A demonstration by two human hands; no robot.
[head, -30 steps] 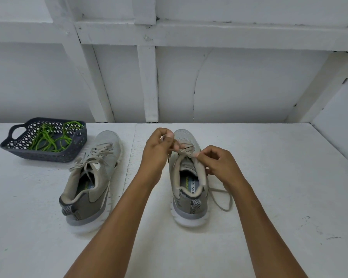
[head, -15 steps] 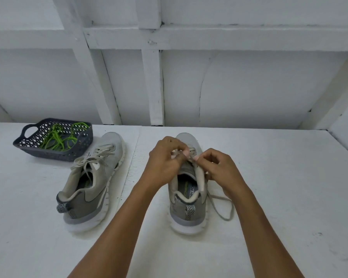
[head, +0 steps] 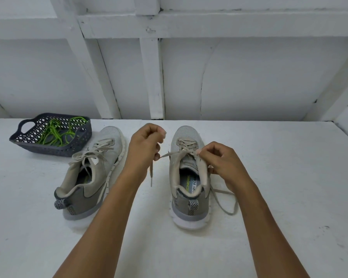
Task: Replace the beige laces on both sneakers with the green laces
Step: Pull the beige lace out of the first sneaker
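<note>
White-painted desk (head: 269, 177), white panelled wall behind. Your left hand (head: 145, 145) is clenched on the beige flat lace (head: 170, 154), which runs taut rightward to the eyelets of the grey mesh sneaker on the right (head: 186, 177), toe pointing away. Your right hand (head: 221, 163) pinches the lace at the tongue. Pull leftward: open gap there before the second grey sneaker (head: 92, 173), still tied. Green laces (head: 56, 133) sit in the dark lattice basket (head: 80, 145), far left, nearer your left hand.

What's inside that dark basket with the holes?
The basket holds a loose tangle of green laces. Its near wall hides the nearest strip of its floor, so anything lying there cannot be seen.
</note>
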